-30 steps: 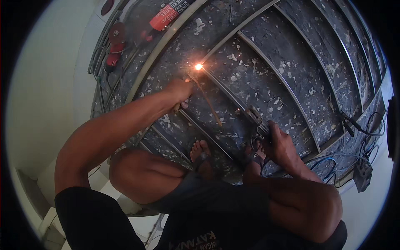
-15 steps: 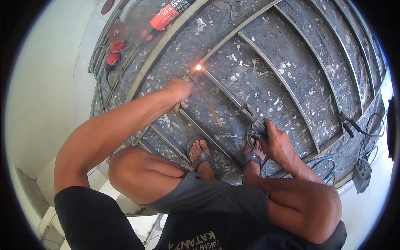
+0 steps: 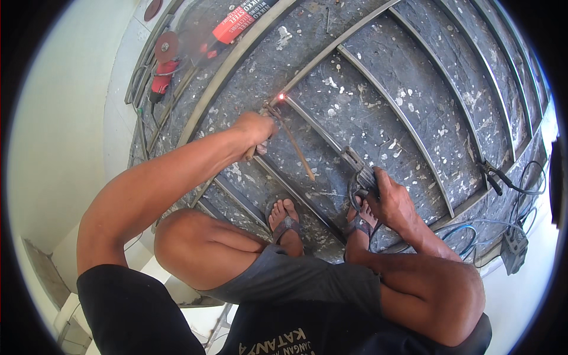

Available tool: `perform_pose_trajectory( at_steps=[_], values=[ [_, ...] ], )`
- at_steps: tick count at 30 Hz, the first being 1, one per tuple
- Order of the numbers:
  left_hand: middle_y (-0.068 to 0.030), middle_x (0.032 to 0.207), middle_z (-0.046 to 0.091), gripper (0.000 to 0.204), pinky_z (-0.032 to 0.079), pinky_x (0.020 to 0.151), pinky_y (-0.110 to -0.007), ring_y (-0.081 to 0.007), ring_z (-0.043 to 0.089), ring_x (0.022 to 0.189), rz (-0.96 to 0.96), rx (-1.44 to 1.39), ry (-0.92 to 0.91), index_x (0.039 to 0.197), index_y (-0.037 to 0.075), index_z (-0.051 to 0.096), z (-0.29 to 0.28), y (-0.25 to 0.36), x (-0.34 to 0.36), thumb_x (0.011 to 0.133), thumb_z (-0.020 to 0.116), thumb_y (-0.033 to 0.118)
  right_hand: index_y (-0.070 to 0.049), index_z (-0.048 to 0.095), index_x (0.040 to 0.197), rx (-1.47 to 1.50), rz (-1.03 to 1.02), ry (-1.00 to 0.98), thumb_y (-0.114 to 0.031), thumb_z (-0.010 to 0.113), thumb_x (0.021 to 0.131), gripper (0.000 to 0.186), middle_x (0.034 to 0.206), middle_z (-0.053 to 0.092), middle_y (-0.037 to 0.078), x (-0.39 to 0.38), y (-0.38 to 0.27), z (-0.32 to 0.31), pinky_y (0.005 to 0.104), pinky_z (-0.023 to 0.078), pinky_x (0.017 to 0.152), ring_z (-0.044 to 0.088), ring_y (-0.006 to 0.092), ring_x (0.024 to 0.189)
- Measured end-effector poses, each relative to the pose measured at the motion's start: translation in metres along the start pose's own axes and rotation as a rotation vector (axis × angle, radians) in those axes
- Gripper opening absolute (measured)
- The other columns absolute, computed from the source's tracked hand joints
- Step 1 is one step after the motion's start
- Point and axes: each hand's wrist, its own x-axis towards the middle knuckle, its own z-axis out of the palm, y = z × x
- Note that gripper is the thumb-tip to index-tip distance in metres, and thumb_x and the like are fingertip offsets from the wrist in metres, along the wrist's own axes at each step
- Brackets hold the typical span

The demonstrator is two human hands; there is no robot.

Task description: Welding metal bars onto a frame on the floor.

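A small red glow (image 3: 281, 96) sits at a joint of the steel frame (image 3: 367, 80). Just below it, my left hand (image 3: 253, 129) is closed around a tool whose shape is partly hidden by my fingers. A thin brown rod (image 3: 296, 142) slants from beside that hand down to the right. My right hand (image 3: 395, 201) grips a grey metal clamp-like tool (image 3: 358, 168) at the lower end of the bar (image 3: 313, 124) that runs from the glow. My two feet in sandals rest either side of another bar.
A red angle grinder (image 3: 163, 77), a red package (image 3: 232, 25) and loose steel lengths lie at upper left. A black clamp (image 3: 494, 176), cables and a grey object (image 3: 513, 251) are at right. The frame spans the paint-spattered floor (image 3: 402, 136), beside a pale wall (image 3: 65, 136).
The bright white spark at the joint has shrunk to a dim red glow, and the picture is lighter. The right hand's tool has shifted slightly left. My left hand has barely moved.
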Motion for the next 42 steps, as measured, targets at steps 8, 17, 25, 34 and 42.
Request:
perform_pose_trajectory(
  at_steps=[8,17,25,34,42],
  values=[
    [-0.0063,0.059,0.047,0.007,0.032,0.033,-0.028,-0.0128,0.042,0.041,0.001,0.019,-0.019,0.078,-0.003,0.053,-0.001,-0.002,0.002,0.079,0.057,0.003,-0.001,0.041,0.124,-0.103,0.003,-0.042,-0.016,0.063,0.082,0.050,0.092,0.060,0.025,0.001,-0.005,-0.006,0.0493,0.050,0.061,0.061,0.0445,0.075],
    [-0.0038,0.060,0.048,0.012,0.034,0.037,-0.028,-0.0118,0.043,0.044,-0.196,-0.424,-0.520,0.084,0.001,0.056,-0.035,-0.014,0.032,0.088,0.052,0.011,0.000,0.037,0.124,-0.150,-0.018,-0.084,-0.009,0.063,0.080,0.052,0.097,0.059,0.025,0.002,-0.006,-0.009,0.0494,0.050,0.062,0.061,0.0433,0.076],
    [-0.0050,0.059,0.050,0.014,0.038,0.040,-0.031,-0.0157,0.048,0.046,0.203,0.333,0.049,0.076,0.001,0.056,-0.001,0.000,-0.002,0.082,0.058,0.013,0.001,0.039,0.126,-0.089,0.067,-0.046,-0.014,0.065,0.082,0.054,0.089,0.061,0.028,-0.005,-0.007,-0.009,0.0473,0.051,0.061,0.063,0.0439,0.075],
    [-0.0075,0.059,0.047,0.013,0.036,0.038,-0.031,-0.0156,0.046,0.044,0.082,0.124,-0.004,0.067,0.000,0.049,-0.005,-0.005,0.011,0.076,0.058,0.004,0.001,0.042,0.123,-0.119,0.048,-0.035,-0.013,0.066,0.078,0.052,0.092,0.061,0.025,-0.003,-0.007,-0.008,0.0484,0.052,0.062,0.062,0.0446,0.074],
    [-0.0073,0.057,0.046,0.015,0.034,0.035,-0.032,-0.0158,0.044,0.041,0.030,0.059,0.027,0.067,-0.001,0.048,-0.001,0.000,0.001,0.075,0.060,0.003,-0.003,0.040,0.128,-0.080,0.006,-0.034,-0.020,0.066,0.080,0.056,0.093,0.061,0.026,-0.003,0.006,0.000,0.0506,0.050,0.062,0.060,0.0462,0.076]
  ],
)
